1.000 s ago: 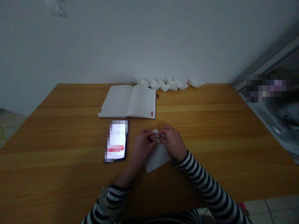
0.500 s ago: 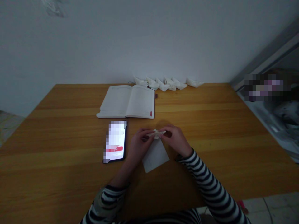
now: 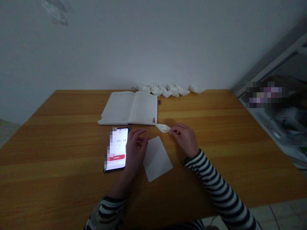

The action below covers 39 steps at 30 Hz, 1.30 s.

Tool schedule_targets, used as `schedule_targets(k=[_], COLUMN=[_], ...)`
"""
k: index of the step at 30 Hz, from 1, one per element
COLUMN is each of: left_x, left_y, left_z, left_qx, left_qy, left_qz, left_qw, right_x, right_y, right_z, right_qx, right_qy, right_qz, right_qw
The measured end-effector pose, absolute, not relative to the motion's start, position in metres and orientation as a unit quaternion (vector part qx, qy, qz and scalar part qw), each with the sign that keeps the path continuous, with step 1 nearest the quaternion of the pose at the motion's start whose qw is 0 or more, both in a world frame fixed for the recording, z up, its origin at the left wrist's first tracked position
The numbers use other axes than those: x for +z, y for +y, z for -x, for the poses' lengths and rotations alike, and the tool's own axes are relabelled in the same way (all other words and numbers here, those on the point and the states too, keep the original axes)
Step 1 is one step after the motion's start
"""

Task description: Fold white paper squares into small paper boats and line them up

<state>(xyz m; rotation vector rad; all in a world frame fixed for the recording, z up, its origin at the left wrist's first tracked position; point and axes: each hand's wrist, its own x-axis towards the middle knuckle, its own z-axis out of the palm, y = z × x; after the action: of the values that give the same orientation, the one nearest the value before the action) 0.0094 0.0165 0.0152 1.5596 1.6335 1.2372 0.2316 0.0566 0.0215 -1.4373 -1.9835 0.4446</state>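
Pinching folded paper (image 3: 163, 128) with right hand (image 3: 184, 139); left hand (image 3: 135, 150) open.

Black-and-white stripes ring the sleeves (image 3: 216, 182) at the bottom of the frame. The counter (image 3: 203, 191) is honey-brown wood in lighter and darker bands. The sheet of paper (image 3: 157, 158) and folded paper scrap (image 3: 163, 128) are white; the off-white notebook (image 3: 129, 108) has a red tab (image 3: 153, 120), and the phone screen (image 3: 117, 143) glows white around a red button (image 3: 117, 157).

Honey-brown wooden table (image 3: 59, 153) bore open white-paged notebook (image 3: 144, 108) w/ red-tabbed corner, black smartphone (image 3: 117, 148) lit at 09:14 just beside it, rectangular white paper sheet (image 3: 157, 158) nr front, and row of small white folded-paper boats (image 3: 168, 90) along far edge.
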Motion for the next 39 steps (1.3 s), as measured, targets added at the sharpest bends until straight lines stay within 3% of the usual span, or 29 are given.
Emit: schedule_targets(k=[4,12,28,33,39], left_x=[0.016,0.016,0.017,0.016,0.015], left_y=[0.015,0.015,0.016,0.015,0.015], left_z=[-0.01,-0.009,-0.01,-0.009,-0.009], left_qx=[0.464,0.43,0.425,0.421,0.424], left_qy=[0.604,0.615,0.622,0.622,0.621], left_qz=[-0.589,-0.597,-0.598,-0.598,-0.595], left_qw=[0.271,0.284,0.273,0.279,0.284], right_x=[0.03,0.007,0.008,0.007,-0.002], right_y=[0.093,0.118,0.114,0.128,0.145], right_z=[-0.24,-0.237,-0.239,-0.241,-0.239], right_qx=[0.062,0.06,0.061,0.108,0.255], right_qy=[-0.75,-0.761,-0.751,-0.752,-0.688], right_qz=[0.585,0.604,0.571,0.557,0.572], right_qw=[0.303,0.23,0.326,0.335,0.367])
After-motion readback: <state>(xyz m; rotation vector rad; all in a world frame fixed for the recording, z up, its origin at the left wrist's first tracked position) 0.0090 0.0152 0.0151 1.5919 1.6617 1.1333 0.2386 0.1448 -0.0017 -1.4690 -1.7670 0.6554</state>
